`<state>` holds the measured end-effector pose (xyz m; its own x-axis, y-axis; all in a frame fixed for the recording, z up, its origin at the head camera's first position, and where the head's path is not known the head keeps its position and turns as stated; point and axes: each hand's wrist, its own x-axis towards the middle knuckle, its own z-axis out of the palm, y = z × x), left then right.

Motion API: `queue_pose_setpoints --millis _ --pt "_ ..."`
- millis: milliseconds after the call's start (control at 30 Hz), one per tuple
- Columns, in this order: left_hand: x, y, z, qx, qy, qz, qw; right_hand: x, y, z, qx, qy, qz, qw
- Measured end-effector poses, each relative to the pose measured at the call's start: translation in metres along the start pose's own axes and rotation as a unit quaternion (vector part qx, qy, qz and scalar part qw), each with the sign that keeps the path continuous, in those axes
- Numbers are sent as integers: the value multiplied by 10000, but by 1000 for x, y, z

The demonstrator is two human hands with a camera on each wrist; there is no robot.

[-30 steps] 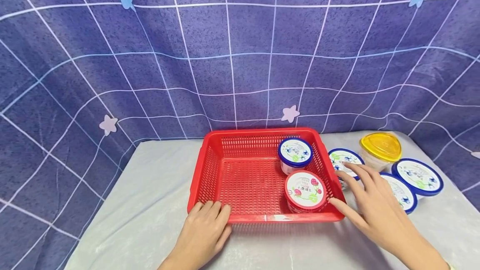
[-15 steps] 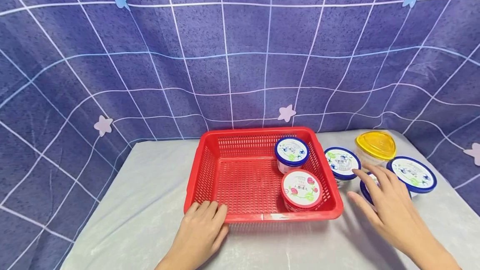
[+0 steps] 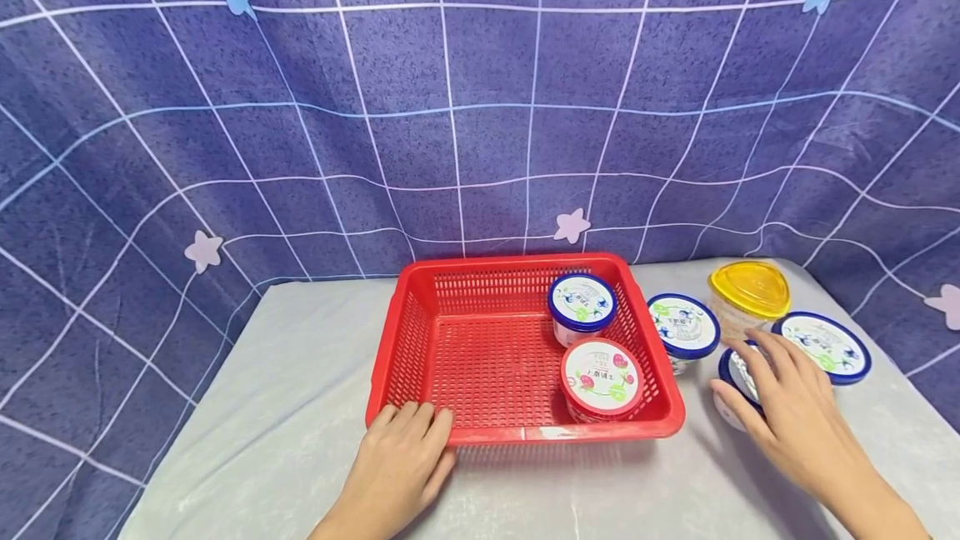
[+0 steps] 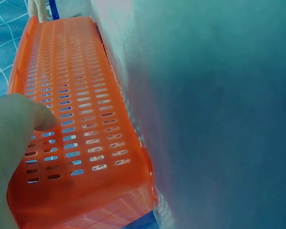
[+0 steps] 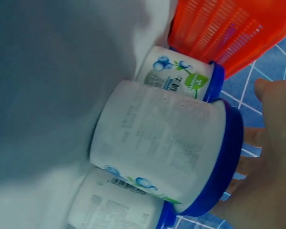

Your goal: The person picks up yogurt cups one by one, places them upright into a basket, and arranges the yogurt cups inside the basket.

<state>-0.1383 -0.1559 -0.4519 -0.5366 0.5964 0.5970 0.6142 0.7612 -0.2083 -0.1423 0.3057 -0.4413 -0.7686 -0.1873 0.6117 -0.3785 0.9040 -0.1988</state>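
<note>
Here our left hand (image 3: 401, 457) grips the red basket (image 3: 487, 436), while our right hand (image 3: 798, 415) spreads loosely, unclenched, over a blue-lidded tub (image 5: 157, 138) on the bench (image 3: 300, 373) nearby, whether touching we cannot tell.

bare left hand (image 3: 401, 458), bare right hand (image 3: 797, 411), forearms (image 3: 870, 497)

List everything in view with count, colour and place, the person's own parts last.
Basket: one, red, mid-table
Blue-lidded tub: one, white and blue, basket's back right
Red-lidded tub: one, white and red, basket's front right
Outer tubs: three, white and blue, right of the basket
Yellow-lidded container: one, back right
Table cover: one, pale grey, underneath
Curtain: one, blue-purple, behind
Left grip: one, bare, on the basket's front-left rim
Right grip: one, bare, at the frontmost outer tub
</note>
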Motion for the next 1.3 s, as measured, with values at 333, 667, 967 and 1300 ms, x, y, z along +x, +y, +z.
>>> queue_pose_setpoints --millis 333,667,967,1300 --pt "1 0 0 -12 -2 -32 10000 -2 9 7 -276 -193 162 9993" --pt "0 0 0 -17 37 -20 10000 -2 8 9 -561 -358 308 9973" --pt "1 0 0 -16 42 -27 10000 -2 10 9 -596 -207 330 9975" --pt "0 1 0 32 12 -9 10000 0 13 9 -448 -29 101 9989"
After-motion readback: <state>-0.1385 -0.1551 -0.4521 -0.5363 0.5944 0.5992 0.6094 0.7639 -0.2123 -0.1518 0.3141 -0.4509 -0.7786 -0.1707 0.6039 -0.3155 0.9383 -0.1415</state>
